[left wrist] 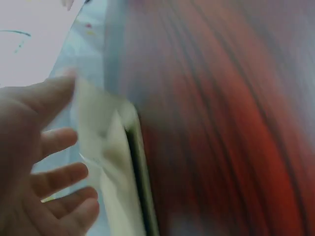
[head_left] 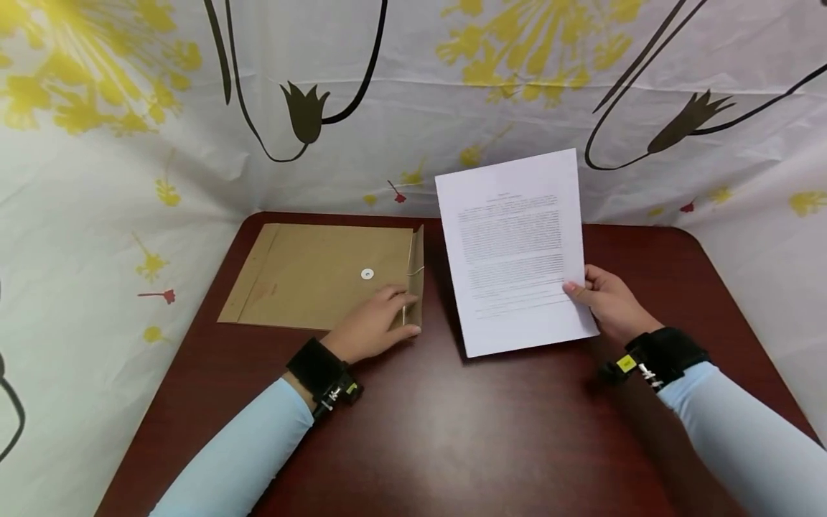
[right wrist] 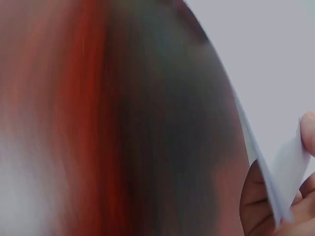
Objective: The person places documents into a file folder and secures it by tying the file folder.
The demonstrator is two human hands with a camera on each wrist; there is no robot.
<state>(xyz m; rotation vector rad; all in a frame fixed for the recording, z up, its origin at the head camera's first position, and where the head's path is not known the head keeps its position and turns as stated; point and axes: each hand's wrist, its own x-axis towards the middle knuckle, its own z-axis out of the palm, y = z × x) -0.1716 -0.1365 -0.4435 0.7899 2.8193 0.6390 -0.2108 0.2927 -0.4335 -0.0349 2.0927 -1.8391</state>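
Note:
A printed document of white paper is held up, tilted, over the right half of the table. My right hand pinches its lower right edge, thumb on the printed side and fingers behind. In the right wrist view the paper bends near the fingers. A brown document envelope with a white button lies flat at the left. Its flap stands partly raised on the right side, with a string. My left hand is at that flap, its fingers apart and loosely bent; the thumb is by the near corner.
The dark red-brown table reaches toward me. A white patterned cloth hangs behind it and along both sides. Both wrists wear black straps with small cameras.

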